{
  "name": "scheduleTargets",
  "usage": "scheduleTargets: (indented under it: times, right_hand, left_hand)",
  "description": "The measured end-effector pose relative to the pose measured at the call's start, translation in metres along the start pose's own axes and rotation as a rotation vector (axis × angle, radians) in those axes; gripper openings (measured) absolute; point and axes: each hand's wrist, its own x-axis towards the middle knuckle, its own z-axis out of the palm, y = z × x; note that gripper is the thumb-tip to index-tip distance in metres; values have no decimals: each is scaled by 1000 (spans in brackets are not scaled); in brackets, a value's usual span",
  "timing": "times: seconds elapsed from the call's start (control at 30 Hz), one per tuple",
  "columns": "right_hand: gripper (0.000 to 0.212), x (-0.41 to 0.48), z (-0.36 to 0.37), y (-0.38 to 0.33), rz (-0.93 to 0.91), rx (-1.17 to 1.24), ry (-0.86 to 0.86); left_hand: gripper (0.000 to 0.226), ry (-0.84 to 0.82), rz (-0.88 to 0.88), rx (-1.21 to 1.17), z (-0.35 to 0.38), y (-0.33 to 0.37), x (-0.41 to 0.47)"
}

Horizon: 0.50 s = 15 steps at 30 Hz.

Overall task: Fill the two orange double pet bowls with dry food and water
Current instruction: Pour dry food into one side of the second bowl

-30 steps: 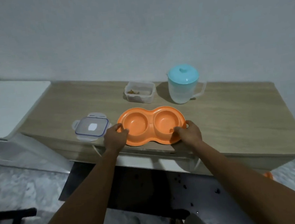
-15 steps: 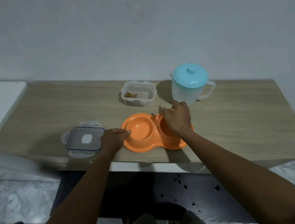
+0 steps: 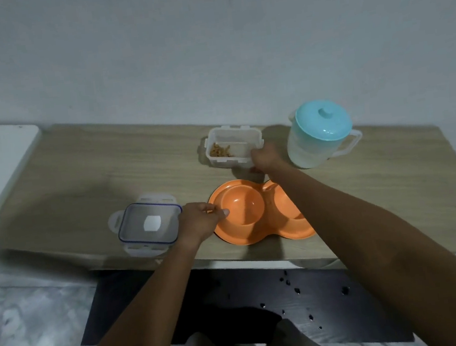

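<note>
— Starting at the left: noting a clear container lid (image 3: 149, 227) lying flat on the wooden table (image 3: 79, 175), just beside the left hand (image 3: 201, 221).

— Gripping anything, there?

— Pinching the left rim of the orange double bowl (image 3: 242, 211), thumb on top, fingers curled. Sitting near the table's front edge, long axis running left to right, both wells looking empty. Seeing only one such bowl.

— Carrying on rightward, then.

— Stretching across the bowl's right well: the right hand (image 3: 265, 157), meeting the near right corner of the food container (image 3: 233, 155). Touching it, by the look, but blurring and hiding the fingers behind the knuckles. Not managing to tell whether closing round it or not.

— Lying which way from those fingers?

— Just leftward and beyond them, with the dry food (image 3: 220, 149) heaping in its left end. Being by far the nearer hand, probably drawing it back toward a well. Standing furthest right, untouched: the lidded pitcher (image 3: 312, 146).
</note>
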Motion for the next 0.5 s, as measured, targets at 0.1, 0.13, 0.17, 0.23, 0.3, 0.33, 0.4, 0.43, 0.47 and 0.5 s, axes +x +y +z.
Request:
scheduleTargets:
  times: [0.1, 0.13, 0.17, 0.23, 0.3, 0.33, 0.4, 0.43, 0.47, 0.5]
  right_hand:
    - [35, -21, -16, -6, -43, 146, -69]
    - [41, -25, -23, -5, -40, 172, -78]
    - [48, -33, -31, -4, -38, 195, -87]
    - [59, -44, -47, -3, -43, 234, -121]
    - [66, -55, -62, -2, -60, 262, -152]
    - [68, -62, -70, -2, -67, 277, -161]
    - [66, -76, -83, -3, -87, 290, -161]
    - [65, -81, -88, -3, -106, 273, -157]
    - [64, -87, -92, -2, -132, 250, -150]
    - [63, -92, -96, -1, -161, 227, -145]
  left_hand:
    - [60, -39, -5, 36, -3, 9, 0]
    - [54, -46, -5, 33, -4, 10, 0]
    - [47, -56, -2, 29, -5, 12, -1]
    - [39, -65, -8, 31, -5, 12, -2]
    - [28, -67, 3, 44, -5, 12, -3]
    - [23, -64, 21, 57, -5, 12, -5]
    - [21, -36, 51, 71, -5, 12, -7]
    - [23, -12, 64, 66, -4, 12, -10]
    - [23, 16, 75, 51, -2, 11, -14]
    - [19, 44, 84, 36, 0, 9, -17]
